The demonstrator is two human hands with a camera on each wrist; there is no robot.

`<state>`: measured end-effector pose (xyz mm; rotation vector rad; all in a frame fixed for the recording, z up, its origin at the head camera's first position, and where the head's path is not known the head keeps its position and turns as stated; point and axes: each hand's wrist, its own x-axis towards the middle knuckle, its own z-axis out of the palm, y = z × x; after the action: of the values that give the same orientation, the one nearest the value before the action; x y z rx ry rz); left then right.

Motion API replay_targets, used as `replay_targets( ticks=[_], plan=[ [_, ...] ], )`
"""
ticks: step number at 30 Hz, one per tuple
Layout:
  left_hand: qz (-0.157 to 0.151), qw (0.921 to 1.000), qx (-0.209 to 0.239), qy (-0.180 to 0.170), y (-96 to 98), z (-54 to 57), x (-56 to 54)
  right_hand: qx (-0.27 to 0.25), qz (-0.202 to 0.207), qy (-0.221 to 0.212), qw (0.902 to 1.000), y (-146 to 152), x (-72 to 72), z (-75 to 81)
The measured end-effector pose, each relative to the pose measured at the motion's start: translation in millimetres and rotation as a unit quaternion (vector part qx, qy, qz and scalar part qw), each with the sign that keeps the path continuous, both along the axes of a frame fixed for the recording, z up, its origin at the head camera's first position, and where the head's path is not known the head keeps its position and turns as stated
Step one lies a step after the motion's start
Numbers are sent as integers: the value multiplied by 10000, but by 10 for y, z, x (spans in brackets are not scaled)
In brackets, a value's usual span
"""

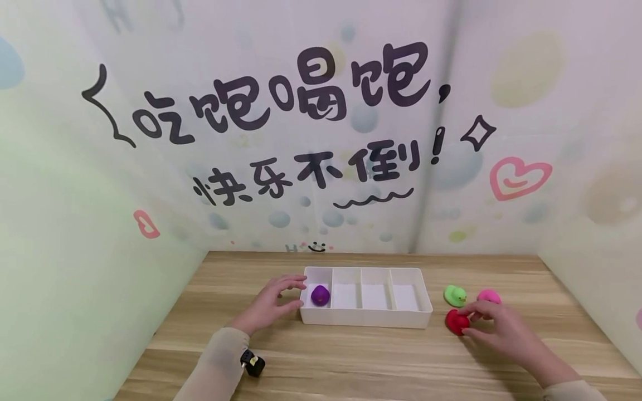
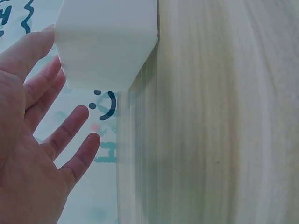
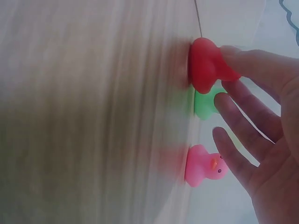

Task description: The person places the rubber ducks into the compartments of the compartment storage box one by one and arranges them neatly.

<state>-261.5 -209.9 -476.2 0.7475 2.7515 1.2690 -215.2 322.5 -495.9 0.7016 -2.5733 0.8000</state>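
Observation:
A white box (image 1: 366, 317) with a row of compartments stands on the table, and a purple rubber duck (image 1: 320, 296) sits in its leftmost compartment. My left hand (image 1: 273, 301) is at the box's left end, fingers extended, with thumb and fingertips right at the rim. Over on the right, my right hand (image 1: 501, 328) pinches a red rubber duck (image 3: 204, 65) by the head between thumb and fingers. The red duck is close over the tabletop. Behind it are a green rubber duck (image 1: 454, 296) and a pink rubber duck (image 1: 489, 296), partly covered by the right hand in the head view.
The wood-grain table (image 1: 351, 362) meets a printed wall sheet (image 1: 311, 167) at its back edge. Pale walls close in the left and right sides. A small black device (image 1: 253, 363) is fixed at the left wrist.

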Motion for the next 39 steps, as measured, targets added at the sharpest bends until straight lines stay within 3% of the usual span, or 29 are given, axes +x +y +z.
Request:
replay_targets(
  ticks=[15, 25, 39],
  plan=[
    [-49, 10000, 28, -35, 30, 13, -3, -228, -566, 189, 9980, -54, 75, 17],
    [-69, 10000, 40, 5, 47, 2, -24, -538, -557, 796, 9938, -144, 38, 122],
    [22, 9999, 107, 19, 25, -20, -11, -529, -637, 945, 9921, -376, -30, 337]
  ],
)
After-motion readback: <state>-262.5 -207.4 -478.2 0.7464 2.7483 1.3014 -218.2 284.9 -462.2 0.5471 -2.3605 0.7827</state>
